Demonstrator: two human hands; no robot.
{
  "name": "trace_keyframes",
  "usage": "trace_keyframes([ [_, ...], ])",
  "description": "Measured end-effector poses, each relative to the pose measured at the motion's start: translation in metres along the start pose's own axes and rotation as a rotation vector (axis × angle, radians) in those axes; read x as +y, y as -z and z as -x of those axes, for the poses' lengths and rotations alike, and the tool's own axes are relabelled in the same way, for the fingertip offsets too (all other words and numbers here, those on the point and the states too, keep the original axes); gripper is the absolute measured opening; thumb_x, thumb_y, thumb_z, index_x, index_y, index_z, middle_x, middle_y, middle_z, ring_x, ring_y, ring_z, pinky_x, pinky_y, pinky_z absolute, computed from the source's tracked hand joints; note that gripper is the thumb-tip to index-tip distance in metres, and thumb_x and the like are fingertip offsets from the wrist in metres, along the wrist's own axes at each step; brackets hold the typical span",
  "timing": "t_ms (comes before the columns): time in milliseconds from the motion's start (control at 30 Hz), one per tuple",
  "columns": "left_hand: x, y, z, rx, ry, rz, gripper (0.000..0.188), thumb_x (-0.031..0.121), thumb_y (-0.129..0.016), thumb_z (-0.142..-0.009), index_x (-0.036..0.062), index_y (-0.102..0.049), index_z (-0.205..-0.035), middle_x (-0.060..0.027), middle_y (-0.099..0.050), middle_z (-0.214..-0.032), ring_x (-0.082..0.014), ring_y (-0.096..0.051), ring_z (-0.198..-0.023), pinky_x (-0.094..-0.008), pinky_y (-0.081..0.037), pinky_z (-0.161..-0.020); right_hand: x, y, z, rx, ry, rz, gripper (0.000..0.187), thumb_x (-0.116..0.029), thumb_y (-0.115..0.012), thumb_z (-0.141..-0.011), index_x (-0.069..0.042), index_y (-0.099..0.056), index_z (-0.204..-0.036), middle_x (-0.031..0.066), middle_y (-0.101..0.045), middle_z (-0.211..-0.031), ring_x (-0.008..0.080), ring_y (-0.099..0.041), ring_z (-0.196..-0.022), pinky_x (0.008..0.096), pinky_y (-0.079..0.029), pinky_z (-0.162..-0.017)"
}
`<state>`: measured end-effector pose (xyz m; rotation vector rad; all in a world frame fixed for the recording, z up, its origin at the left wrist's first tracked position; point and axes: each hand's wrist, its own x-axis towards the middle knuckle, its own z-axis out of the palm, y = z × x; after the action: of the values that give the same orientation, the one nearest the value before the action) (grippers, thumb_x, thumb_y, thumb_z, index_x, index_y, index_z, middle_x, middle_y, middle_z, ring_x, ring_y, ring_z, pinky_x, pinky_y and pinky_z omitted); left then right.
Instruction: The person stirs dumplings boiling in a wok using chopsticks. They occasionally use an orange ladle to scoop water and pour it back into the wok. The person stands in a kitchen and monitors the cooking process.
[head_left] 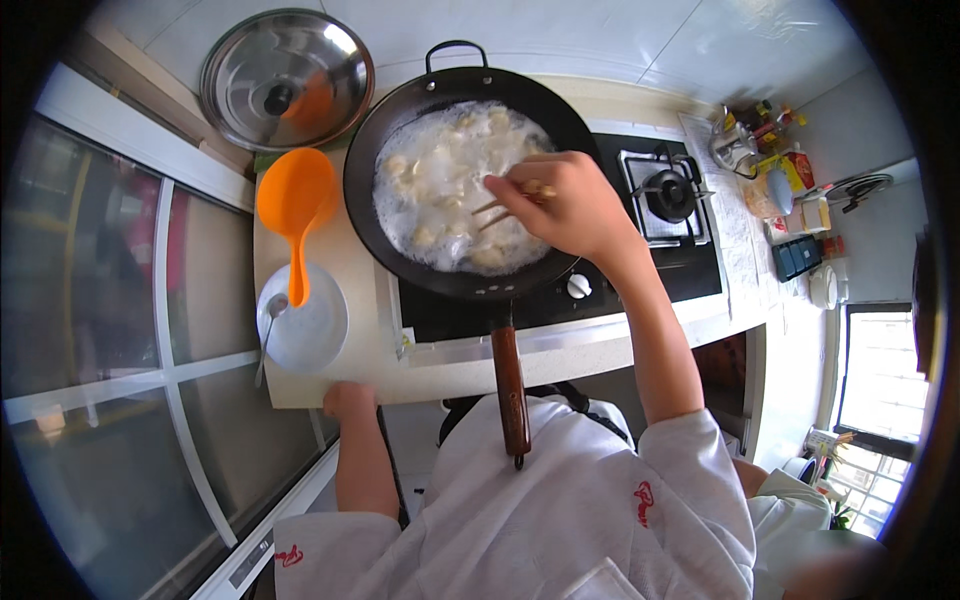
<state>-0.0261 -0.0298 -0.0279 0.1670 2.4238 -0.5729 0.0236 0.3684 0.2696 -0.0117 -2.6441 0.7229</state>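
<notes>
We note the right hand [572,205] over the black wok [462,180], its fingers closed on a pair of chopsticks [505,205] whose tips dip into the foaming white liquid among pale dumplings [440,190], likely held high to stay clear of the heat. The left hand [348,400] rests on the desk [345,385] edge, seemingly for support; its fingers are hidden, so we cannot tell their state. An orange ladle [296,200] lies across a white plate [315,335], probably to catch drips. The dumplings are blurred by foam.

A wok [400,120] is sitting on the stove [690,270]; left of it, a ladle [296,200] is resting on a plate [320,335], a lid [287,78] lying behind.
</notes>
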Motion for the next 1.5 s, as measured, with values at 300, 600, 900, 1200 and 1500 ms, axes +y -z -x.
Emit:
trace_keyframes([
  [300,-0.015,-0.082,-0.070,-0.430,0.037,-0.105,0.024,0.027,-0.061,-0.083,0.0175,-0.069,-0.103,-0.0002,-0.067,-0.102,-0.0175,-0.063,-0.088,-0.0373,-0.049,-0.065,-0.019,0.039,0.078,0.529,-0.411,-0.055,0.030,-0.015,-0.065,-0.089,0.002,-0.063,-0.063,0.0069,-0.054,-0.052,0.0107,-0.047,-0.042,0.0251,-0.032,-0.043],
  [600,-0.012,-0.027,-0.040,-0.607,0.332,-0.003,0.032,0.032,-0.049,-0.090,0.0140,-0.058,-0.115,0.0006,-0.056,-0.128,-0.0144,-0.054,-0.113,-0.0305,-0.044,-0.093,-0.004,0.012,0.113,0.683,-0.508,-0.083,0.022,-0.016,-0.073,-0.084,0.001,-0.069,-0.071,0.0060,-0.059,-0.056,0.0097,-0.053,-0.047,0.0237,-0.037,-0.045],
  [900,-0.002,0.043,0.028,-0.459,-0.061,-0.255,0.032,0.032,-0.055,-0.087,0.0142,-0.063,-0.111,-0.0037,-0.058,-0.127,-0.0180,-0.057,-0.113,-0.0315,-0.048,-0.093,0.006,-0.018,0.100,0.453,-0.465,-0.103,0.025,-0.017,-0.067,-0.088,0.000,-0.067,-0.070,0.0092,-0.058,-0.059,0.0213,-0.055,-0.047,0.0278,-0.041,-0.047],
  [1200,-0.014,-0.042,-0.035,-0.437,0.158,-0.060,0.024,0.026,-0.058,-0.085,0.0130,-0.069,-0.103,-0.0047,-0.066,-0.114,-0.0216,-0.063,-0.102,-0.0346,-0.052,-0.083,0.004,-0.015,0.091,0.416,-0.424,-0.241,0.028,-0.014,-0.062,-0.091,0.002,-0.066,-0.069,0.0108,-0.058,-0.060,0.0182,-0.056,-0.049,0.0273,-0.041,-0.047],
  [1500,-0.011,-0.047,-0.042,-0.429,0.105,-0.078,0.025,0.025,-0.054,-0.088,0.0134,-0.067,-0.107,-0.0021,-0.065,-0.113,-0.0194,-0.062,-0.100,-0.0339,-0.051,-0.079,-0.015,0.011,0.096,0.681,-0.254,-0.131,0.028,-0.009,-0.059,-0.090,-0.001,-0.069,-0.065,0.0048,-0.054,-0.050,0.0102,-0.048,-0.041,0.0241,-0.031,-0.041],
])
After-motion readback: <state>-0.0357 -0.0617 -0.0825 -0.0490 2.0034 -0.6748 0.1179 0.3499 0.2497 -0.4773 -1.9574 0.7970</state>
